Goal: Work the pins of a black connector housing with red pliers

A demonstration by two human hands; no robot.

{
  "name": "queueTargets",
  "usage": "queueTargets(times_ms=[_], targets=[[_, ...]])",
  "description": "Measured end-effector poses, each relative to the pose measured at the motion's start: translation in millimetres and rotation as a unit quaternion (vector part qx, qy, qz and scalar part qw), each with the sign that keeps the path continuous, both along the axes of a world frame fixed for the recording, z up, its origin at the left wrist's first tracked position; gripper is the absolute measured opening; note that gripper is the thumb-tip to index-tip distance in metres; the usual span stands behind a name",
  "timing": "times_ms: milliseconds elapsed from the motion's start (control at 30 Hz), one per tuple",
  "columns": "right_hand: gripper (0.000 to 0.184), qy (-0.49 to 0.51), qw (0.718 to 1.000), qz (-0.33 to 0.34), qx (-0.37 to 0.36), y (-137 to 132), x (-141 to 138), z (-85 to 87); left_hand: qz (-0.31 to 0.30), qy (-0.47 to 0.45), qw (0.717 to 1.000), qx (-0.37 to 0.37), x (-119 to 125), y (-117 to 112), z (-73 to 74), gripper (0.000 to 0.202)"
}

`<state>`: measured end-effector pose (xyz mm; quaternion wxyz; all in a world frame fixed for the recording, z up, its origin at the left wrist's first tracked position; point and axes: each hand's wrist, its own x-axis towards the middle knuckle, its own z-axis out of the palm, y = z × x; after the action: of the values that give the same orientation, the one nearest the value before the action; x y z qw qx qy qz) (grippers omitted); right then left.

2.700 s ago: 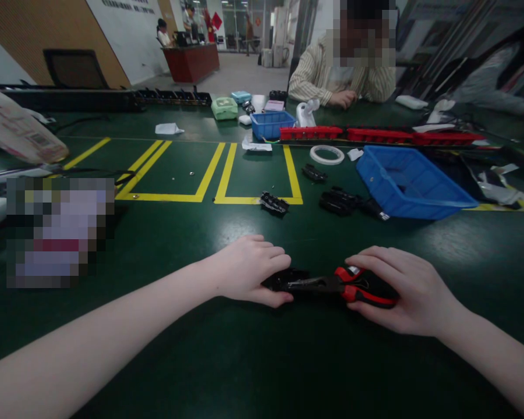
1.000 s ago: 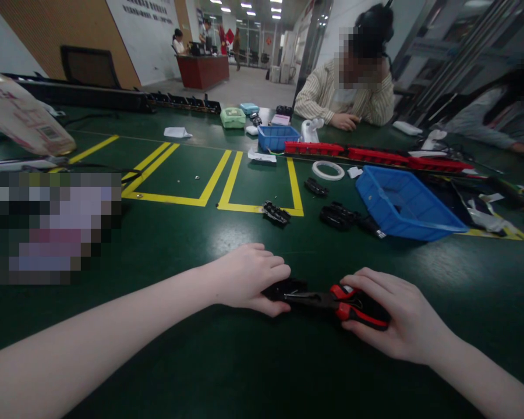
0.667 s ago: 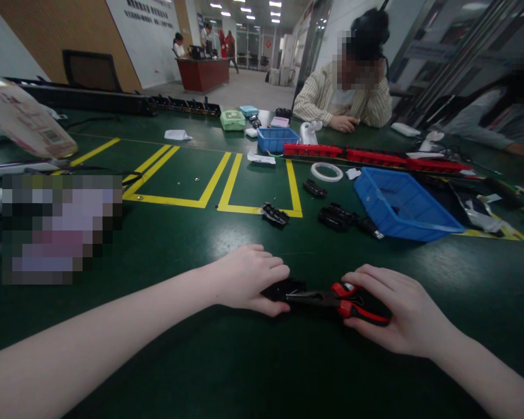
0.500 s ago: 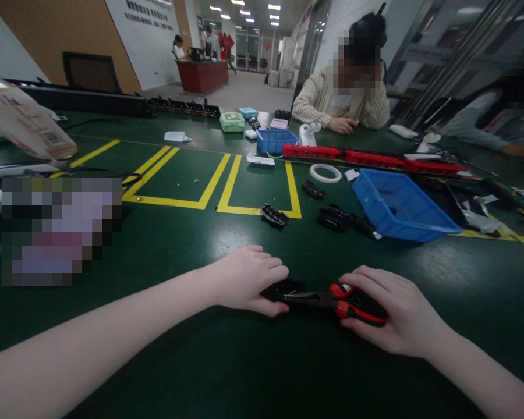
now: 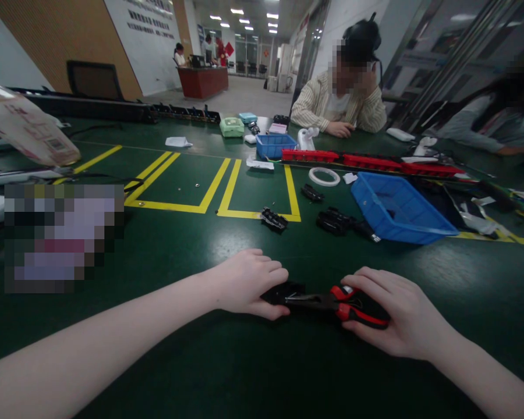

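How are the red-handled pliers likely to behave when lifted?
The pliers look stiff and are probably heavy for their size, given the dark, metallic-looking front. The sleeve-like red handles probably resist slipping in the right hand.

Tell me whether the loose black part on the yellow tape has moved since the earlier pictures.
No. The loose black part lies over the same stretch of yellow tape, near its right corner.
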<state>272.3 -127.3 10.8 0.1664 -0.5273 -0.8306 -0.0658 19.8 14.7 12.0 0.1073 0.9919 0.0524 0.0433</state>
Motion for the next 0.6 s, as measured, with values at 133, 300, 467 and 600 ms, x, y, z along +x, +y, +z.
queueTargets(times_ms=[133, 300, 467, 600], targets=[[0.038, 0.015, 1.000, -0.005, -0.006, 1.1, -0.6, -0.8, -0.001, -0.012, 1.000, -0.002, -0.2, 0.3, -0.8, 0.033], [0.035, 0.031, 0.999, -0.009, -0.032, 1.2, -5.3, -2.4, -0.001, -0.017, 1.000, 0.004, 0.2, 0.0, -0.5, 0.034], [0.035, 0.027, 0.999, -0.011, -0.037, 0.6, -6.8, -1.8, 0.007, 0.004, 1.000, -0.007, 0.5, -1.0, 2.6, 0.032], [0.036, 0.015, 0.999, -0.017, -0.031, 0.8, -3.7, -0.4, 0.006, 0.004, 1.000, -0.006, 0.4, -1.1, 3.2, 0.033]])
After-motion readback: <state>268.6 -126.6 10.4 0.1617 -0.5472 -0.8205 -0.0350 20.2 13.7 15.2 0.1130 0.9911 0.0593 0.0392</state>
